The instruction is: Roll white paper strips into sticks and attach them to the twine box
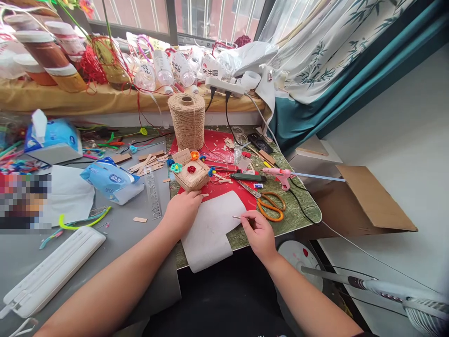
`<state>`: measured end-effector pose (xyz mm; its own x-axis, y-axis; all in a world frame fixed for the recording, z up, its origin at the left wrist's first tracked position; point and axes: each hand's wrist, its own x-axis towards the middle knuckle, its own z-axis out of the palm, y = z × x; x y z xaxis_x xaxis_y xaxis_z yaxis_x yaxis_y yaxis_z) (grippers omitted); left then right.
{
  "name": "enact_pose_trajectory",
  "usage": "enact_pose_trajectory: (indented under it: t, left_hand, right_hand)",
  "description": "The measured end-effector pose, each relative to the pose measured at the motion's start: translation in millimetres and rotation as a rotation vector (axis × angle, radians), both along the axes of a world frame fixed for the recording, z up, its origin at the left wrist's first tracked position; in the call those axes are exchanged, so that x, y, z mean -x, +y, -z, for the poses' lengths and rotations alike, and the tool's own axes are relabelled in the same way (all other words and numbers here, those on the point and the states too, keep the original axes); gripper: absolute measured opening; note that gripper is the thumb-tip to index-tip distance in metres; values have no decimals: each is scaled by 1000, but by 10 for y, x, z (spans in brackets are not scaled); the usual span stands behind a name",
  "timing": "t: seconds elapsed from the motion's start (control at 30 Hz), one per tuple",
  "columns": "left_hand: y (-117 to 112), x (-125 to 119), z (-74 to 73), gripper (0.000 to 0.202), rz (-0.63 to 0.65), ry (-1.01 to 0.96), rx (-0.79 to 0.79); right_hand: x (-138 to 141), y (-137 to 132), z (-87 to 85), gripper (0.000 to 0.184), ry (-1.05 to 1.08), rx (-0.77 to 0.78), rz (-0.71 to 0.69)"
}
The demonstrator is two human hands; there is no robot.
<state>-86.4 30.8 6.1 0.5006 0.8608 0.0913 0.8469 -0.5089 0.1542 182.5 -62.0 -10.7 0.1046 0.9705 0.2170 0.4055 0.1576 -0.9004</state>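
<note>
A small box wrapped in twine (191, 176) sits on the red mat, with a red rose-like flower on its lid and orange, teal and blue flowers around it. My left hand (184, 210) is closed just in front of the box; the pale end of a craft stick (205, 194) juts out by its thumb. Between thumb and fingertips, my right hand (258, 231) pinches a thin stick (236, 216) over a white sheet (213, 229). Right of that hand lie orange-handled scissors (270, 205). A pink glue gun (278, 176) rests behind them.
Behind the box stands a twine spool (187, 122). A green utility knife (249, 177), loose craft sticks (149, 161) and a clear ruler (152, 193) lie about. Tissue packs (112, 180) are at left. A black cable hangs over the table's right edge, near a cardboard box (375, 199).
</note>
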Motion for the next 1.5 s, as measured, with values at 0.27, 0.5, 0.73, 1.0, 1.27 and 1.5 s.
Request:
enact_pose_trajectory:
  t: [0.27,0.5,0.73,1.0,1.27,1.5]
  left_hand:
    - [7,-34,-9,35,-44,14,52]
    - [16,4,-29,44,-131,26,9]
    - [94,150,-175,28,-254,-37,-6]
    - [9,59,-213,32,-32,-375,86]
    - [0,92,-317,30,-207,-801,154]
    - [-1,-15,-208,37,-303,-1064,606]
  right_hand:
    - [2,-35,-32,7,-86,-127,-6]
    - [39,-30,-74,8,-72,-134,-48]
    - [160,37,-130,14,-356,-302,-380]
    - [174,189,-8,17,-450,-248,-442]
    - [176,592,-76,18,-442,-158,-243]
    - [400,659,-306,20,25,41,-191]
